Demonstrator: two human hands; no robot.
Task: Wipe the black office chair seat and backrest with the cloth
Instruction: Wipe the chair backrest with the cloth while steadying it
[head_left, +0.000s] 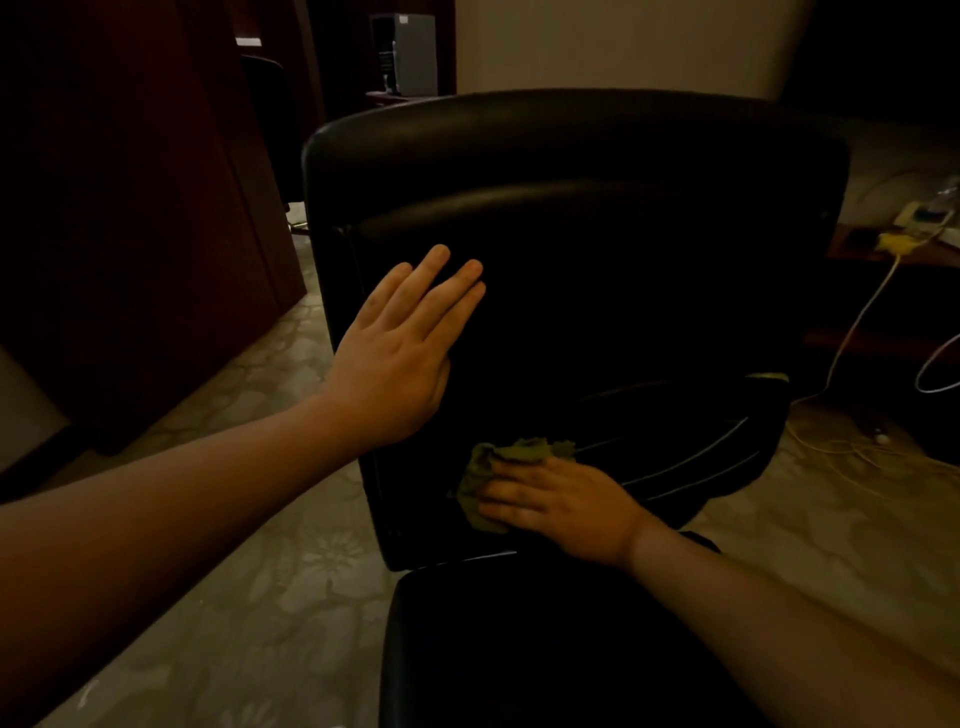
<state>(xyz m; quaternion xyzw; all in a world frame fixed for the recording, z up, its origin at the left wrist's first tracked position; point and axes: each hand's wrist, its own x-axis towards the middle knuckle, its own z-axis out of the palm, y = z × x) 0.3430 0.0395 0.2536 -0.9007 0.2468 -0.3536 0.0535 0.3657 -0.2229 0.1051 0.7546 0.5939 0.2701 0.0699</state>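
We look down on a dim room; the patterned floor (291, 582) is the largest thing, and it lies open on the left of the chair and on the far right, where pale cables (852, 447) lie loose on it. On the left stands dark wooden furniture (130, 234); its lower edge runs along the floor, apart from the chair.

The black office chair fills the middle; its backrest (623, 218) stands nearly upright before us, with a rounded top edge and a rounded left edge; its bottom edge ends just above the seat (519, 649), which lies below, at the lower edge of the view. The right half of the backrest is free; it is very dark there.

Our left hand (400, 353) lies flat on the backrest near its left edge; the grip is wide open, the fingers straight and close together, and it holds nothing. Our right hand (561, 504) presses low on the backrest, close to its bottom edge; the grip is spread flat over the cloth (498, 457), fingers pointing left, not closed around it. The cloth is green and crumpled; it lies against the backrest, and part of it shows above and to the left of the fingers.
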